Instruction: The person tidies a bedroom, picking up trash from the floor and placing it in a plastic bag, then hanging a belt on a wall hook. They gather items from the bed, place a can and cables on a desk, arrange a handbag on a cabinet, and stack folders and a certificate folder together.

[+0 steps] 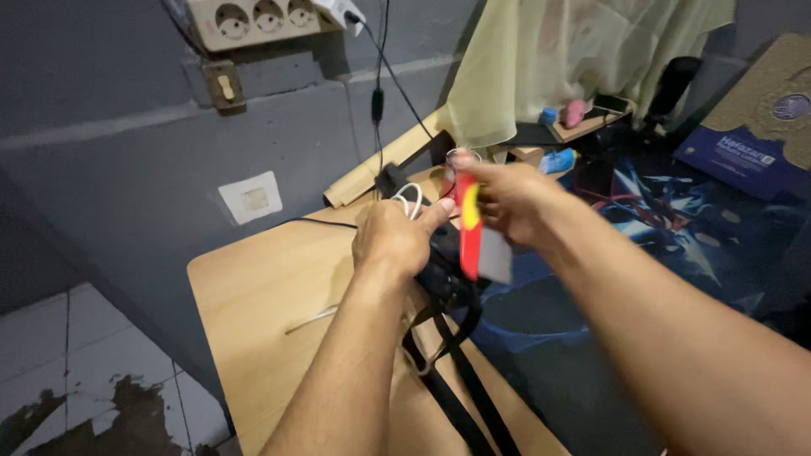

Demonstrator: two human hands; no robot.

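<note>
My right hand (507, 196) pinches a flat red and yellow tool (467, 226), blurred, with a pale grey part at its lower end, held over the table's far side. Just to its left, my left hand (395, 238) is closed around a black object (443, 279) with black straps (460, 384) trailing toward me, its index finger pointing at the red tool. A thin white cord (409, 199) loops just beyond the left hand's fingers.
A light wooden table (253, 295) bears a dark printed mat (676, 228) on its right half. A grey wall stands behind with a power strip (253, 21) and a hanging black cable (378, 101). Yellow-green cloth (549, 59) hangs at the back. A blue box (739, 156) lies far right.
</note>
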